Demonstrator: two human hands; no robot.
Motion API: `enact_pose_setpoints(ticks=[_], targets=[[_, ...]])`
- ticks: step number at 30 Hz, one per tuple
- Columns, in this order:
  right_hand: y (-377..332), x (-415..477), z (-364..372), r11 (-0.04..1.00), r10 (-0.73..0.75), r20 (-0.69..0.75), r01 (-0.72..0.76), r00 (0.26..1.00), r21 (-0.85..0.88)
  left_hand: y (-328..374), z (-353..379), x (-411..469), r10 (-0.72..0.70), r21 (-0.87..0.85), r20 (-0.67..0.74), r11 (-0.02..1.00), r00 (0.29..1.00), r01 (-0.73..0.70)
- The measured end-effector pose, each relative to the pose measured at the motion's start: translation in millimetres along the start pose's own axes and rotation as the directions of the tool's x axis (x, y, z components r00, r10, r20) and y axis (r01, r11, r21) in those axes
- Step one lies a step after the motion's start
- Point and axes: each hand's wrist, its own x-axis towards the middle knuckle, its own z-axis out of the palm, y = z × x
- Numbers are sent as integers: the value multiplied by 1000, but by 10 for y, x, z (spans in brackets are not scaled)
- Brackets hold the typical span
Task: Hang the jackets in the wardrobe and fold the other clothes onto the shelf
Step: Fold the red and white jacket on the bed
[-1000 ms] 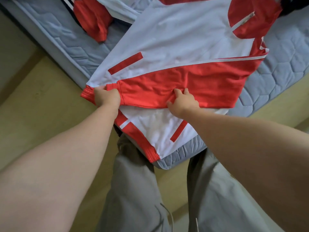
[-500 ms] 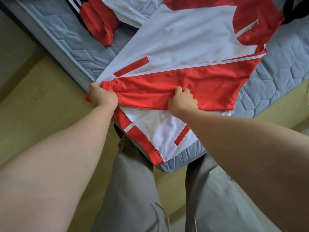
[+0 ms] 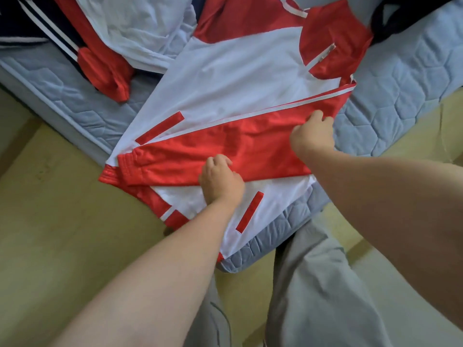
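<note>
A red and white track jacket [image 3: 238, 78] lies spread flat across the corner of a grey-blue quilted mattress [image 3: 390, 96]. Its red sleeve [image 3: 225, 149] is folded across the body, with the cuff at the left near the hem. My left hand [image 3: 220, 182] grips the sleeve's lower edge at mid-length, fingers curled into the fabric. My right hand [image 3: 313, 134] pinches the sleeve farther right, near the shoulder end.
More clothes lie at the back left of the bed: a second red and white garment [image 3: 107, 68] and a dark one with white stripes [image 3: 37, 28]. A black item [image 3: 400, 18] sits at the back right. A yellowish floor [image 3: 62, 221] surrounds the bed corner; my legs stand against it.
My left hand has left the cuff and moved right to the middle of the sleeve. My right hand has moved right and up along the sleeve toward the shoulder.
</note>
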Motion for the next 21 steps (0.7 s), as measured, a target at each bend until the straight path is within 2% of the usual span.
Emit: enact_pose_setpoints(ticks=[2,4,6,8,10,11,12,14,19,21], targets=[[129,325,-189,998,19,-4,-19,1000,66,405,394,-164,-77,-200,230,972,970,124],[263,626,-350,997,25,-32,-23,999,75,766,790,-314,-181,-309,445,888,877,340],[361,883,-463,997,2,-61,2,998,73,1058,1093,-380,-262,-375,590,749,764,546],[436,1125,-553,997,-53,-28,54,998,63,1263,1310,-357,-351,-422,664,553,660,719],[552,1358,-609,989,-148,71,149,986,-5,1360,1477,-323,-439,-436,714,331,545,837],[602,1457,-627,977,-202,123,209,972,-48,1381,1549,-322,-476,-434,726,243,497,867],[640,1540,-643,962,-249,161,264,955,-75,1393,1607,-335,-507,-435,720,201,474,877],[668,1671,-664,940,-313,205,334,927,-73,1432,1634,-402,-532,-439,702,200,473,876],[612,1864,-726,917,-371,243,394,896,-54,1458,1690,-511,-488,-433,704,282,516,856],[590,1902,-716,901,-393,266,426,880,-79,1517,1751,-550,-501,-436,706,251,501,865]])
